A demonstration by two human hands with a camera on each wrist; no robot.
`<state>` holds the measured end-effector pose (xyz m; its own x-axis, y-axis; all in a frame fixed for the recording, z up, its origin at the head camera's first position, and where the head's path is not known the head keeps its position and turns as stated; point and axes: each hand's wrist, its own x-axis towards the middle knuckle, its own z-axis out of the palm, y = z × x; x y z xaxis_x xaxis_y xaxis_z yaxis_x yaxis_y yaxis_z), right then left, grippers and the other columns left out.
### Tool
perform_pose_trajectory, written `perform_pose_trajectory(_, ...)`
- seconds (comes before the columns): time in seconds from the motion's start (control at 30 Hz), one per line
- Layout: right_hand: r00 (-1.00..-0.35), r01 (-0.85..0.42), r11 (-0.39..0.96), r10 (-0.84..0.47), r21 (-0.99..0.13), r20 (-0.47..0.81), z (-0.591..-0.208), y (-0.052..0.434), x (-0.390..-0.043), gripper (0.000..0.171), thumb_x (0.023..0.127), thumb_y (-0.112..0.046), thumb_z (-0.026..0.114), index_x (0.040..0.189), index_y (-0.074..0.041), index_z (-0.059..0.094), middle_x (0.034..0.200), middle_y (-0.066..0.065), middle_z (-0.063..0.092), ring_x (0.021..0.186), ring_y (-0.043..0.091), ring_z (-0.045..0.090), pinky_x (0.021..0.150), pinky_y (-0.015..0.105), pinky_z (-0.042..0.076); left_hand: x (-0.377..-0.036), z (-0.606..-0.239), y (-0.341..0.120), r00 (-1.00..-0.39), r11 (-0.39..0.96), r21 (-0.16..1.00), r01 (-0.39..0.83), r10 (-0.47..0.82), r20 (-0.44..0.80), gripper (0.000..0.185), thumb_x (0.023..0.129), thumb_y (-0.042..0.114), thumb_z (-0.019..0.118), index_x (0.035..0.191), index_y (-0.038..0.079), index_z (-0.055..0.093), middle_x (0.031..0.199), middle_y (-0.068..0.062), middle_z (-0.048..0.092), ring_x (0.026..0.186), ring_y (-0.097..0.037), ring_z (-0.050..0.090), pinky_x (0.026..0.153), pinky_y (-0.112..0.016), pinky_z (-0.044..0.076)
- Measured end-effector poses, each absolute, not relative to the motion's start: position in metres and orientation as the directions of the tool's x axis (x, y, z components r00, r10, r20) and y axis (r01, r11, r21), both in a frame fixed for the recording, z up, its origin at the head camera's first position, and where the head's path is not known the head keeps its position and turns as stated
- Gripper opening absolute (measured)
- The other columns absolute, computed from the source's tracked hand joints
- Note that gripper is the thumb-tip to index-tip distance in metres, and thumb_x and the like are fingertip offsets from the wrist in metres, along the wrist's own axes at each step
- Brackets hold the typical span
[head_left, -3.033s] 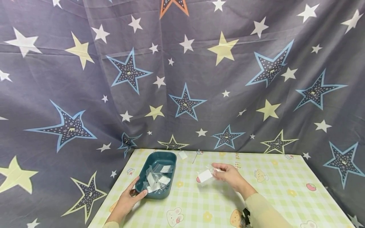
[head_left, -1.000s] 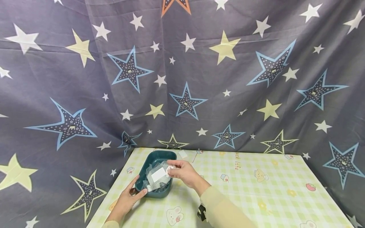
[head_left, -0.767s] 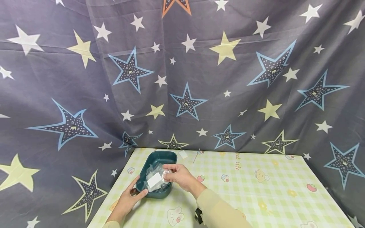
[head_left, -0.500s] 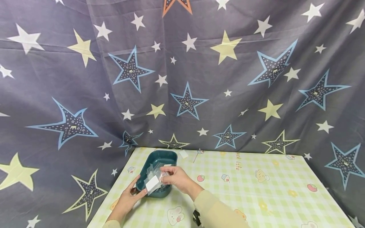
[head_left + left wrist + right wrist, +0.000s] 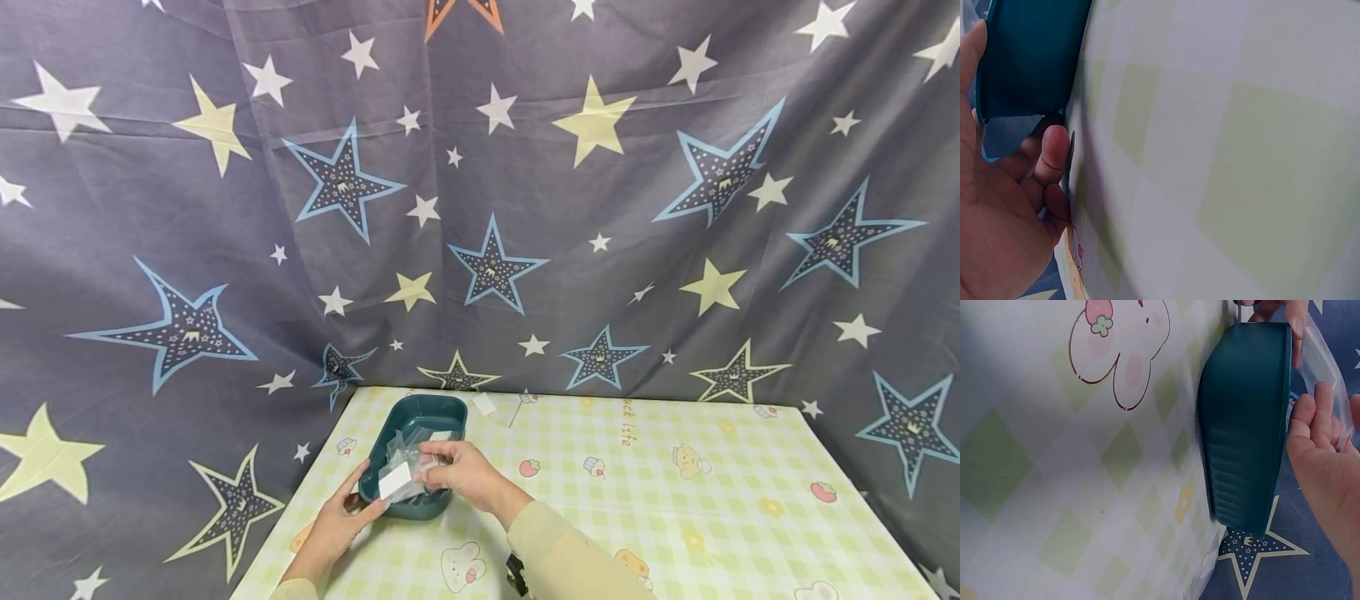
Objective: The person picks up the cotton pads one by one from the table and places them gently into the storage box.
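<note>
A table covered by a green-checked cartoon tablecloth (image 5: 675, 500) is backed by a grey star-printed curtain (image 5: 480, 208). A teal oblong tray (image 5: 435, 413), its long axis running away from the person, is gripped at its near left corner by the left hand (image 5: 341, 521). Over the tray's near end, a clear plastic bag with a white label (image 5: 396, 478) is pinched by the right hand (image 5: 461, 471), label end towards the left.

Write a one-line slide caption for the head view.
Right hand holds a clear packet over the teal tray while the left hand grips the tray's near corner.
</note>
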<state>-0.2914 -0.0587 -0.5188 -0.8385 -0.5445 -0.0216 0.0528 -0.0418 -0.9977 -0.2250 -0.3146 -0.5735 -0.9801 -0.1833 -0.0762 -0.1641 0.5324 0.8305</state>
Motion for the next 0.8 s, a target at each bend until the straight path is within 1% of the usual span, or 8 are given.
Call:
perform_pose_trajectory(0.27, -0.846, -0.005, 0.030, -0.534, -1.000, -0.012, -0.5166, -0.0549, -0.2892, 0.072, 0.091, -0.007, 0.078, 0.157, -0.002, 0.052, 0.162, 0.017, 0.054, 0.102, 0.014, 0.071, 0.087, 0.024, 0.062, -0.2241, -0.5724, -0.3157, -0.979, 0.540, 0.821, -0.186, -0.169, -0.110, 0.092, 0.094, 0.055, 0.079, 0.170, 0.033, 0.031, 0.166, -0.035, 0.039, 0.147, -0.050, 0.050, 0.114, -0.057, 0.052)
perform_pose_trajectory(0.37, -0.851, -0.021, 0.064, -0.525, -0.998, -0.016, -0.5152, -0.0552, -0.2881, 0.075, 0.090, -0.008, 0.077, 0.160, -0.003, 0.050, 0.167, 0.015, 0.048, 0.105, 0.014, 0.068, 0.087, 0.025, 0.059, -0.2239, -0.5731, -0.3159, -0.979, 0.533, 0.826, -0.184, -0.171, -0.109, 0.091, 0.095, 0.054, 0.079, 0.170, 0.032, 0.032, 0.166, -0.035, 0.038, 0.148, -0.051, 0.050, 0.115, -0.058, 0.052)
perform_pose_trajectory(0.43, -0.855, -0.018, 0.075, -0.518, -0.997, -0.023, -0.5143, -0.0562, -0.2875, 0.076, 0.090, -0.007, 0.076, 0.160, -0.002, 0.048, 0.170, 0.015, 0.044, 0.102, 0.015, 0.068, 0.089, 0.030, 0.060, -0.2240, -0.5738, -0.3160, -0.980, 0.522, 0.834, -0.182, -0.170, -0.107, 0.090, 0.095, 0.052, 0.079, 0.170, 0.033, 0.033, 0.167, -0.034, 0.037, 0.148, -0.051, 0.049, 0.115, -0.058, 0.051)
perform_pose_trajectory(0.57, -0.862, 0.008, 0.089, -0.505, -0.996, -0.052, -0.5119, -0.0579, -0.2868, 0.085, 0.092, -0.008, 0.074, 0.166, -0.001, 0.034, 0.174, 0.017, 0.036, 0.094, 0.020, 0.067, 0.090, 0.035, 0.059, -0.2236, -0.5743, -0.3156, -0.982, 0.508, 0.845, -0.167, -0.166, -0.094, 0.090, 0.095, 0.049, 0.080, 0.170, 0.031, 0.033, 0.168, -0.035, 0.035, 0.149, -0.053, 0.047, 0.118, -0.058, 0.049)
perform_pose_trajectory(0.63, -0.863, 0.041, 0.073, -0.500, -0.996, -0.072, -0.5110, -0.0590, -0.2872, 0.092, 0.092, -0.008, 0.073, 0.169, 0.000, 0.024, 0.162, 0.024, 0.051, 0.087, 0.020, 0.067, 0.085, 0.033, 0.058, -0.2239, -0.5746, -0.3154, -0.982, 0.508, 0.846, -0.164, -0.168, -0.089, 0.090, 0.095, 0.049, 0.080, 0.170, 0.030, 0.033, 0.168, -0.035, 0.034, 0.150, -0.053, 0.046, 0.119, -0.059, 0.048)
perform_pose_trajectory(0.7, -0.860, 0.071, 0.063, -0.502, -0.995, -0.093, -0.5103, -0.0598, -0.2876, 0.098, 0.093, -0.009, 0.073, 0.170, 0.002, 0.015, 0.138, 0.029, 0.068, 0.080, 0.019, 0.067, 0.078, 0.029, 0.057, -0.2237, -0.5739, -0.3148, -0.981, 0.504, 0.848, -0.167, -0.171, -0.091, 0.090, 0.095, 0.048, 0.080, 0.170, 0.030, 0.033, 0.168, -0.035, 0.033, 0.150, -0.054, 0.045, 0.120, -0.060, 0.046)
perform_pose_trajectory(0.77, -0.847, 0.100, 0.051, -0.520, -0.994, -0.112, -0.5097, -0.0601, -0.2883, 0.097, 0.095, -0.010, 0.072, 0.170, 0.004, 0.012, 0.116, 0.032, 0.074, 0.076, 0.015, 0.068, 0.072, 0.026, 0.057, -0.2236, -0.5734, -0.3146, -0.980, 0.502, 0.848, -0.170, -0.173, -0.094, 0.090, 0.095, 0.048, 0.081, 0.170, 0.030, 0.034, 0.168, -0.035, 0.033, 0.150, -0.054, 0.045, 0.120, -0.060, 0.046)
perform_pose_trajectory(0.8, -0.836, 0.118, 0.046, -0.534, -0.992, -0.124, -0.5093, -0.0600, -0.2886, 0.096, 0.096, -0.011, 0.072, 0.170, 0.005, 0.013, 0.111, 0.031, 0.075, 0.075, 0.013, 0.069, 0.070, 0.026, 0.058, -0.2238, -0.5734, -0.3146, -0.980, 0.502, 0.848, -0.173, -0.174, -0.097, 0.090, 0.095, 0.048, 0.081, 0.169, 0.030, 0.034, 0.168, -0.035, 0.034, 0.151, -0.054, 0.045, 0.120, -0.060, 0.046)
